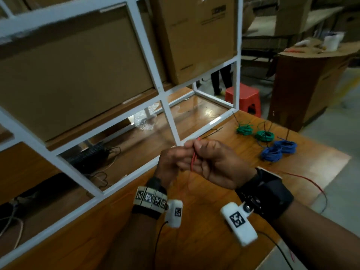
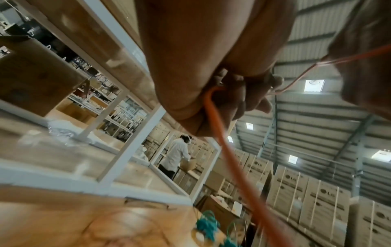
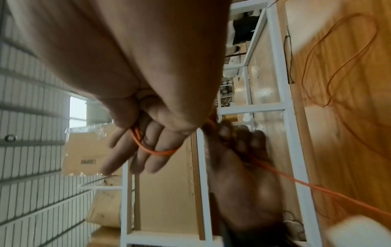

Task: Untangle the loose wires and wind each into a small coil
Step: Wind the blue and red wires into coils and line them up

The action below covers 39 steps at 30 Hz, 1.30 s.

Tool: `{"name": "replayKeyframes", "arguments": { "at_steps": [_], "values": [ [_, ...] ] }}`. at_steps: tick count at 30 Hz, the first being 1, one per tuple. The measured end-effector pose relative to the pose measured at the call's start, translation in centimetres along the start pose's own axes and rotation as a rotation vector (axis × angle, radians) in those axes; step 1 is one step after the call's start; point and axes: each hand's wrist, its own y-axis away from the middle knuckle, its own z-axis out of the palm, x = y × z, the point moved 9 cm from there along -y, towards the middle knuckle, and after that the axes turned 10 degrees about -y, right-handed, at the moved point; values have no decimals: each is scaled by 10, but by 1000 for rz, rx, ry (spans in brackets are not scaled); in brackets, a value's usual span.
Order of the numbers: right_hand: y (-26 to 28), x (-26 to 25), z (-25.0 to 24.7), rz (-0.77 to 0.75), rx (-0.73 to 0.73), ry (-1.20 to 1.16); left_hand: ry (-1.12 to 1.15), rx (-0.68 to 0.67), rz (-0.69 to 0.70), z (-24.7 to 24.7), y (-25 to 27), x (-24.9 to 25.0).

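Observation:
Both hands meet above the wooden table (image 1: 194, 221). My left hand (image 1: 180, 158) is curled into a fist round a thin red wire (image 1: 193, 161). The wire runs out of that fist (image 2: 222, 138) and down toward the table. My right hand (image 1: 196, 151) pinches the same wire, and a small loop of it (image 3: 152, 150) lies round the right fingers (image 3: 148, 160). The wire's loose length (image 1: 311, 182) trails over the table's right edge. Two green coils (image 1: 244, 129) and two blue coils (image 1: 271, 153) lie wound at the far right.
A white metal frame rack (image 1: 171, 123) holding cardboard boxes (image 1: 78, 75) stands just behind my hands. A black wire (image 1: 212, 132) lies by its foot. Beyond the table are a red stool (image 1: 243, 96) and a brown counter (image 1: 302, 84). A person in white (image 2: 175, 157) works farther off.

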Motion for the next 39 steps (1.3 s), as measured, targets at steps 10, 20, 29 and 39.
{"name": "replayKeyframes", "arguments": {
  "at_steps": [10,20,29,39],
  "values": [
    [2,-57,-90,-332,586,1394,-72,89,-181,23,66,-58],
    [29,53,-100,451,80,1156,-804,139,309,-45,67,17],
    [38,94,-23,533,-289,336,-363,113,266,-40,31,32],
    [-2,-37,-35,-260,119,-220,-48,103,-103,24,69,-39]
  ]
}}
